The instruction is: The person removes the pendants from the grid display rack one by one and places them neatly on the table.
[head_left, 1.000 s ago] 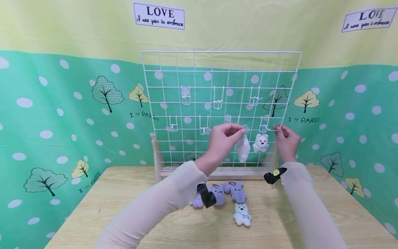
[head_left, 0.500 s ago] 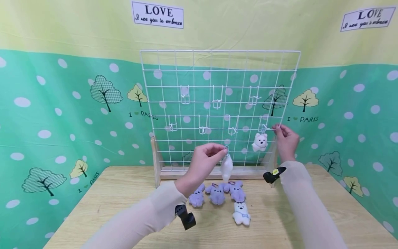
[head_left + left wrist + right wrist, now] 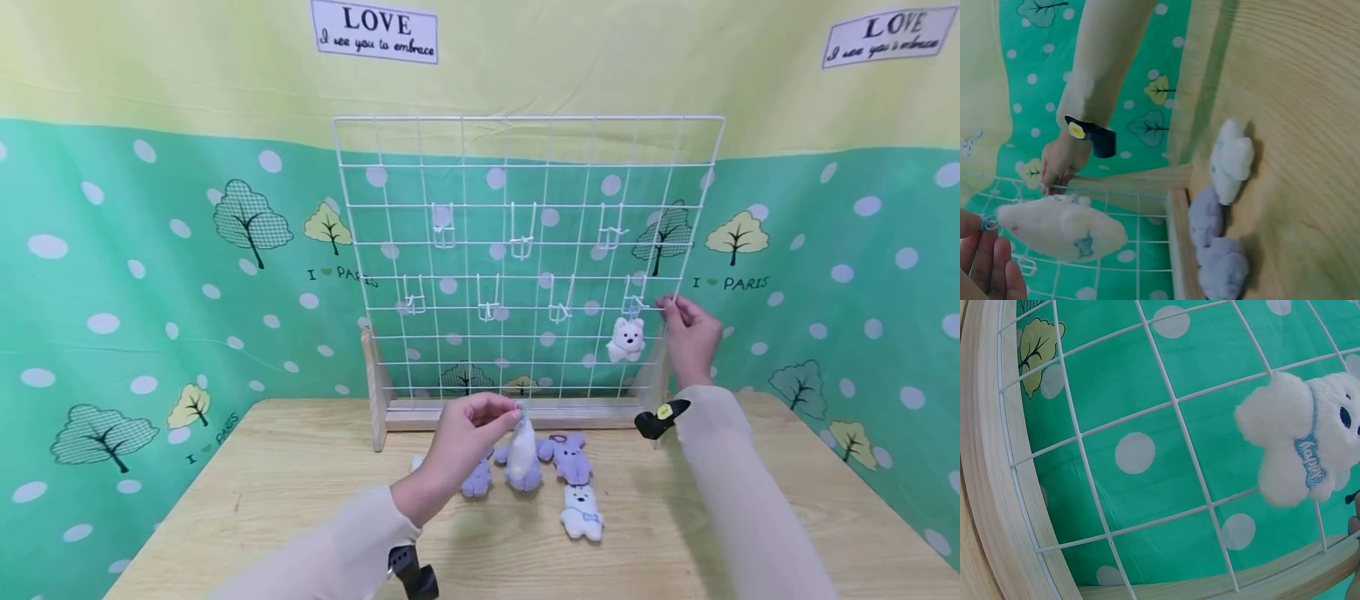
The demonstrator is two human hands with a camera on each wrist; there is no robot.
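Observation:
My left hand [image 3: 457, 442] pinches the ring of a white plush keychain [image 3: 522, 452], which dangles over the purple plush toys on the table. In the left wrist view, this plush [image 3: 1063, 228] has a small blue bow mark, and the thumb and a finger hold its blue-and-metal clasp [image 3: 988, 222]. My right hand [image 3: 693, 340] grips the right edge of the white wire grid rack [image 3: 528, 118]. Just left of that hand, a white bear plush [image 3: 626, 342] hangs from a hook; the right wrist view shows its blue scarf [image 3: 1310, 462].
Several white wire hooks, such as this middle one [image 3: 561, 310], sit on the grid in two rows. Purple plush toys [image 3: 572, 458] and a white bear plush [image 3: 581, 512] lie on the wooden table [image 3: 225, 500] before the rack's wooden base [image 3: 600, 417]. A patterned curtain [image 3: 150, 333] stands behind.
My left hand has moved down and left, away from the lower hook row, carrying the white plush keychain with it. My right hand has stayed on the rack's edge.

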